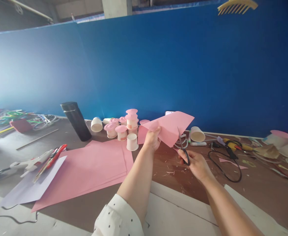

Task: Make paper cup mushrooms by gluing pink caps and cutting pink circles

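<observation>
Head view: pink paper piece [175, 126] raised in front of the cups' rear wall line, above a brown table [163, 160]. Clamped on the lower left edge of the pink paper piece: thumb and fingers of the left hand [153, 139]. At its lower right edge: scissors [181, 144], blades pointing upward, with fingers of the right hand [195, 164] closed around the black handles. Actual blade contact with the paper: cannot tell.

Just left of the pink paper piece: plain white cup [132, 143], then a cluster of white cups topped with pink discs [132, 117], partly stacked. Farther left: cup on its side [96, 124], tilted-looking black flask [76, 121], large pink sheets [97, 164] flat on the table. Overlapping these: pale sheet [45, 183], red utility knife [57, 155], white gun-shaped tool [32, 164].

Right of the pink paper piece: second cup on its side [197, 134], white marker [198, 144], looped black cable [239, 177], yellow-handled tool [247, 147].

Below the pink paper piece: small paper scraps [170, 172] on the wood-toned surface; nearer, white board [178, 209]. Behind it: broad blue partition [158, 72]. High to its right: yellow comb-like object [237, 6]. Above and behind: pale pillar [117, 8].
</observation>
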Available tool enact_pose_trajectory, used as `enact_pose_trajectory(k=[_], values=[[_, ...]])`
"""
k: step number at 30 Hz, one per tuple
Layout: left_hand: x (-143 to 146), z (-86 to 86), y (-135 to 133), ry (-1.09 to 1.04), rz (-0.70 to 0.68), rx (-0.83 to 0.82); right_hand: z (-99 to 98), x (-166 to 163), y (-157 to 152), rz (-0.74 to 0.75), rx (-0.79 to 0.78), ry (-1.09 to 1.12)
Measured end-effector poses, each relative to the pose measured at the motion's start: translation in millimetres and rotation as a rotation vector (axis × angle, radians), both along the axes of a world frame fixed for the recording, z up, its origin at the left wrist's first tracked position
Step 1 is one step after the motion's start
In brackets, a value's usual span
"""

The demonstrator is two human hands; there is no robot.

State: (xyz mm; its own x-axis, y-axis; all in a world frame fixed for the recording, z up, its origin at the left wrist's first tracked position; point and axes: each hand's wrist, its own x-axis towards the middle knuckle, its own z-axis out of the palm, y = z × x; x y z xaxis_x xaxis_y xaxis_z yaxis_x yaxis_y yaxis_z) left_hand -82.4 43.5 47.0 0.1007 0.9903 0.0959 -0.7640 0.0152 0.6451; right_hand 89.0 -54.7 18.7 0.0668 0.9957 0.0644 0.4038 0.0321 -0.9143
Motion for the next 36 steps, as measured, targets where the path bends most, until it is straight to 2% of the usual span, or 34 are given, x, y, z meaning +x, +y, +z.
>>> enact_pose_trajectory(k=[15, 29, 36], values=[[-3.5, 1.0, 0.5, 0.036, 0.023, -0.005, 4.8, -1.2, -2.8, 0.01, 0.041, -0.05], [-8.6, 0.2, 4.3, 0.019, 0.027, 0.0, 7.4, -1.3, -3.6, 0.023, -0.011, -0.052], [-9.3, 3.9, 3.1, 0.016, 0.053, -0.057, 4.6, -0.1, -2.8, 0.043, -0.017, -0.072]])
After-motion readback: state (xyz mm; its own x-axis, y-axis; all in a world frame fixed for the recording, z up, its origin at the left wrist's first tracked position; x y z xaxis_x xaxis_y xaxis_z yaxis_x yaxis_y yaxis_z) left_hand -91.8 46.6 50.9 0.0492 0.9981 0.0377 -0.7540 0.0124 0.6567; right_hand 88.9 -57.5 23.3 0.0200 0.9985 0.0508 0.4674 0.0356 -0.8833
